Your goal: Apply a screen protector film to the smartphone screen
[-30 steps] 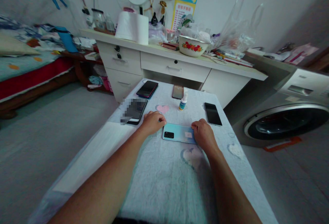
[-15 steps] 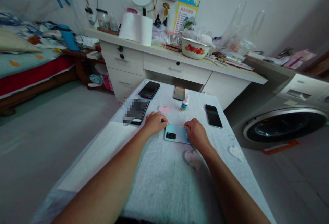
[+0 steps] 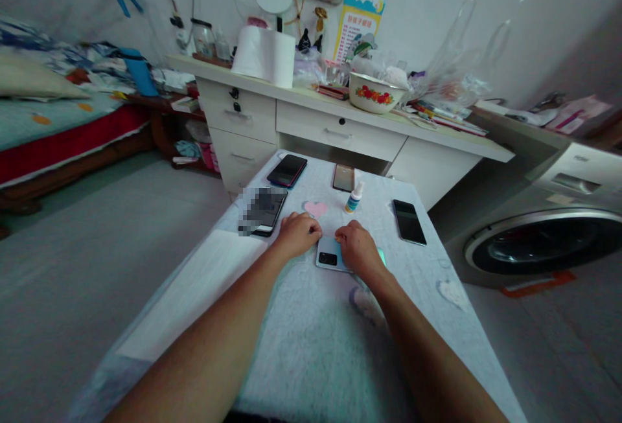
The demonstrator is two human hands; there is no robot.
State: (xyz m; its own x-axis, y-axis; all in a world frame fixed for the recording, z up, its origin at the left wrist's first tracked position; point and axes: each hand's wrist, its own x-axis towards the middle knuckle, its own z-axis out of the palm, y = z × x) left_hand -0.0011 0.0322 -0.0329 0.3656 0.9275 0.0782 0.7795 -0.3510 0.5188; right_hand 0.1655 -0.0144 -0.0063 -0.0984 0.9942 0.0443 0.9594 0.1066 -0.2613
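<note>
Head view: two bare hands meet over a light blue phone at the centre of the frame.

The light blue phone lies back up on the pale cloth of the table, camera end to the left. The right hand rests palm down on it and hides most of it, fingers close together and bent. The left hand sits at its left end, fingers curled together, tips at the phone's corner. Whether either hand actually grips the phone cannot be told. Just above the hands stand a small bottle and a pink heart. A black phone lies to the right, and two dark phones lie further up. A white desk crosses the upper middle, and a washing machine stands at right.
</note>
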